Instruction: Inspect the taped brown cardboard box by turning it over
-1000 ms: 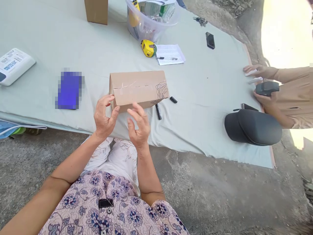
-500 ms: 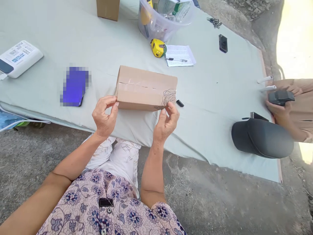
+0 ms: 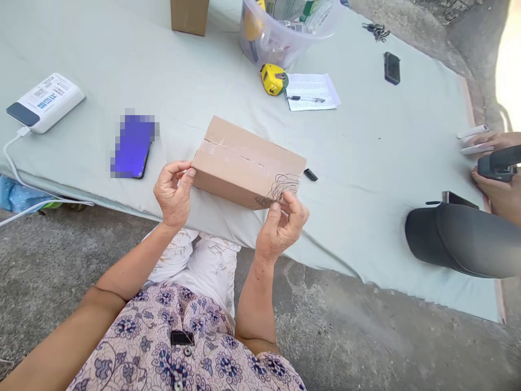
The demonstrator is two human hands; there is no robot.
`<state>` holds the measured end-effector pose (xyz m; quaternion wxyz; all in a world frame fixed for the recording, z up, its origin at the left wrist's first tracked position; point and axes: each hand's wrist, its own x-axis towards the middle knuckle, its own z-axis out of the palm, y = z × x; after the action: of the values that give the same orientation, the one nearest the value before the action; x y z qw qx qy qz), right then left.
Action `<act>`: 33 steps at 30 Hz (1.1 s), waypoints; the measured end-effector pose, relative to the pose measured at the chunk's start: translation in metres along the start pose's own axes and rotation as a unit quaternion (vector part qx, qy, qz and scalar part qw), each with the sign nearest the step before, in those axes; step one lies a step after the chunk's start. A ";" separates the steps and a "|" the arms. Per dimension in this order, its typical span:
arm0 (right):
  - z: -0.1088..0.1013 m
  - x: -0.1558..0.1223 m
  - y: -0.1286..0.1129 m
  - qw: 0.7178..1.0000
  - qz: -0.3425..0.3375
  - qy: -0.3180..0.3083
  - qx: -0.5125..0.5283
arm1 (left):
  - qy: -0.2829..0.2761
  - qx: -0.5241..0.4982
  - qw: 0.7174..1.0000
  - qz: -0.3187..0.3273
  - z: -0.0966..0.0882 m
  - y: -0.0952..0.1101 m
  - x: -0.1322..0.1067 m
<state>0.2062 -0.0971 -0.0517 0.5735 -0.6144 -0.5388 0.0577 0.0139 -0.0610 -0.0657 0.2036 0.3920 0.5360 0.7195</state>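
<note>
A brown cardboard box point(image 3: 248, 157) sits on the cloth-covered table in front of me, turned at an angle, with clear tape along its top seam. Dark looping scribbles mark its near right corner. My left hand point(image 3: 174, 193) pinches the box's left near corner between thumb and fingers. At the scribbled corner, my right hand point(image 3: 283, 225) grips the edge with thumb and fingertips. A small black cap-like piece point(image 3: 311, 174) lies just beyond the box's right end.
Left of the box lie a phone point(image 3: 134, 146) and a white power bank point(image 3: 46, 103) with a cable. Behind it are a yellow tape measure point(image 3: 273, 79), a notepad point(image 3: 321, 84) with a pen, and a plastic tub point(image 3: 280, 49). A black case point(image 3: 459, 236) and another person's hand point(image 3: 499, 193) are right.
The box has rotated, its right end swinging toward me, with my right hand moving along with it. The other person's free hand has reached to the white sticks. The view has shifted slightly.
</note>
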 end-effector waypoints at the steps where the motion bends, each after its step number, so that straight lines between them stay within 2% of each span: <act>1: 0.000 -0.001 0.001 1.000 0.001 -0.001 0.000 | 0.001 0.002 1.000 0.001 0.000 -0.001 0.000; 5: 0.000 -0.002 0.007 1.000 -0.006 0.000 0.015 | -0.015 0.022 1.000 0.011 -0.002 -0.001 0.001; 13: 0.001 -0.002 0.012 1.000 -0.005 -0.012 0.020 | -0.093 0.005 0.995 0.031 -0.010 -0.002 0.010; 18: -0.004 -0.002 0.013 1.000 -0.002 -0.022 0.003 | -0.090 -0.024 0.995 0.039 -0.014 -0.004 0.008; 23: -0.011 0.002 0.023 0.999 -0.040 -0.019 -0.023 | -0.093 -0.043 0.993 0.050 -0.018 -0.002 0.010; 29: -0.002 0.008 0.028 0.996 -0.051 -0.075 0.014 | -0.102 -0.038 0.994 0.024 -0.016 0.001 0.014; 33: 0.003 0.006 0.028 0.996 -0.043 -0.076 0.022 | -0.111 -0.019 0.994 0.017 -0.015 0.003 0.014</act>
<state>0.2233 -0.0835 -0.0710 0.5468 -0.5712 -0.6054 0.0911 -0.0059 -0.0608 -0.0594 0.2565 0.4747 0.4896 0.6850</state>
